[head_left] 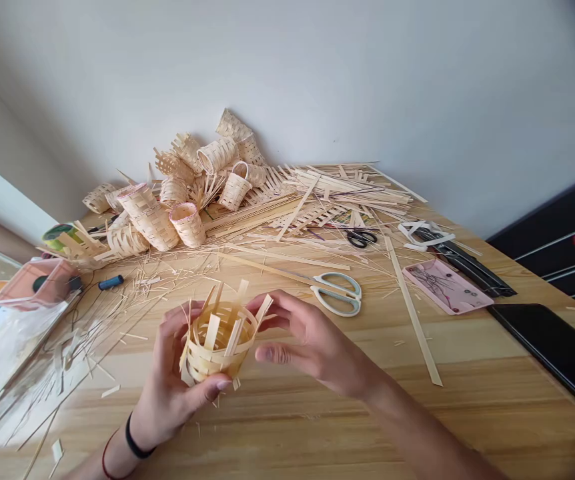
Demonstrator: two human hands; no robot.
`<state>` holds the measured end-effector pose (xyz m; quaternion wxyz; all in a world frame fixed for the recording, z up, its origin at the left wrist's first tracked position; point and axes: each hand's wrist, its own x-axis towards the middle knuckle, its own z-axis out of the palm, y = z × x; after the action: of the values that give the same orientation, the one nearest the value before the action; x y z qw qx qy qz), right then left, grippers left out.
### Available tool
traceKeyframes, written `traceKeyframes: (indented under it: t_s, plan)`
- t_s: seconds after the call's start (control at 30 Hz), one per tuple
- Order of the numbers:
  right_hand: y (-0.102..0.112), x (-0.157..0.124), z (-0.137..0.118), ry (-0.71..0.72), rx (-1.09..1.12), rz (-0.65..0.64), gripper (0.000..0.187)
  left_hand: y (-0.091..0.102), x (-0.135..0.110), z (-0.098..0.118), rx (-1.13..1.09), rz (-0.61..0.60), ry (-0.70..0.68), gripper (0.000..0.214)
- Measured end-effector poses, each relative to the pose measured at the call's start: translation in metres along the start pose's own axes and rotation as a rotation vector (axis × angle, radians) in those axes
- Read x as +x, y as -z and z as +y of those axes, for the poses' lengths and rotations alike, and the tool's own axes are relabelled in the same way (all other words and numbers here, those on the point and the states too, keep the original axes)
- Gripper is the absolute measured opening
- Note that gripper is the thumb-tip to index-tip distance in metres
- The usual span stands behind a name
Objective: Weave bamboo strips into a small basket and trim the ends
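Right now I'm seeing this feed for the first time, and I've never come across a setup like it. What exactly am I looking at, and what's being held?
There's no machine here. These are a person's two bare hands, seen from a single camera worn on their head, looking forward and down. The left hand grips a half-woven basket of pale strips, with loose ends sticking up, while the right hand touches its rim. The wooden table also holds white-handled scissors, black-handled scissors, a pink tray, a long loose strip and a heap of woven baskets.
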<state>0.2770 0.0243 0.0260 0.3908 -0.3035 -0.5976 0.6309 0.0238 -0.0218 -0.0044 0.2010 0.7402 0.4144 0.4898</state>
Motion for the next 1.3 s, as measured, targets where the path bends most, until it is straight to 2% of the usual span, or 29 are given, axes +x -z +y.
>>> traceKeyframes:
  t_s: [0.2,0.47,0.63,0.87,0.93,1.1,1.23,1.3]
  plan:
    - [-0.013,-0.001,0.003,0.005,0.054,0.045,0.045,0.001,-0.002,0.001,0.168,0.067,-0.13,0.071]
    - [-0.012,0.001,0.006,-0.003,0.104,-0.004,0.044,0.001,0.003,0.002,0.169,0.081,-0.183,0.067]
    - [-0.015,-0.001,0.003,0.004,0.115,0.029,0.044,0.004,0.003,0.001,0.261,0.095,-0.199,0.066]
    - [-0.016,-0.002,-0.002,0.005,0.004,0.079,0.038,0.003,0.001,0.001,0.298,0.103,-0.225,0.071]
    - [-0.014,-0.002,0.001,0.006,0.018,0.061,0.042,0.003,0.002,0.004,0.253,0.091,-0.197,0.067]
    - [-0.009,-0.003,0.006,0.003,0.111,-0.088,0.077,0.003,0.003,0.012,-0.023,-0.015,-0.054,0.064]
    - [-0.008,-0.005,0.002,-0.052,0.09,-0.19,0.063,-0.001,0.001,0.017,-0.264,-0.137,-0.021,0.058]
    - [-0.008,-0.006,0.0,-0.063,0.072,-0.208,0.061,-0.002,0.0,0.017,-0.296,-0.153,-0.024,0.058]
